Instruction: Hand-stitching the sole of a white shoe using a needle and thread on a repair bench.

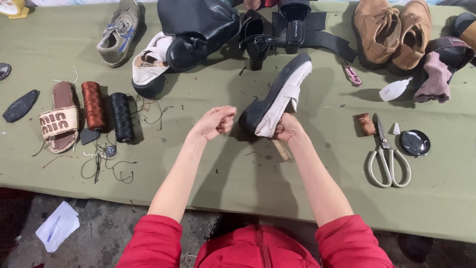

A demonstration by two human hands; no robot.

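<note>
Gripping white shoe w/ black sole at heel end w/ right hand; fingers curled tight around heel plus a wooden handle poking out below the fist, toward the body from the shoe. Shoe lying tilted on green table cloth, toe pointing away and to the right, roughly mid-table.

Holding left hand just left of the shoe heel, not touching it; fingers closed into a fist, thumb pressed over them. Possibly pinching thread, but too fine to confirm.

Judging technique: keeping heel clamped firmly and sole braced against the cloth, pulling w/ left fist straight away from the shoe rather than upward, keeping tool tip away from the gripping fingers.

Lying well right of the shoe: scissors, small round tin. Well left of the shoe: brown thread spool, black thread spool, sandal.

Hard to make out: working end of the wooden-handled tool, hidden behind heel and fist. Cannot tell any stitch line on shoe. More footwear beyond the shoe partly cut off at the frame edge.
</note>
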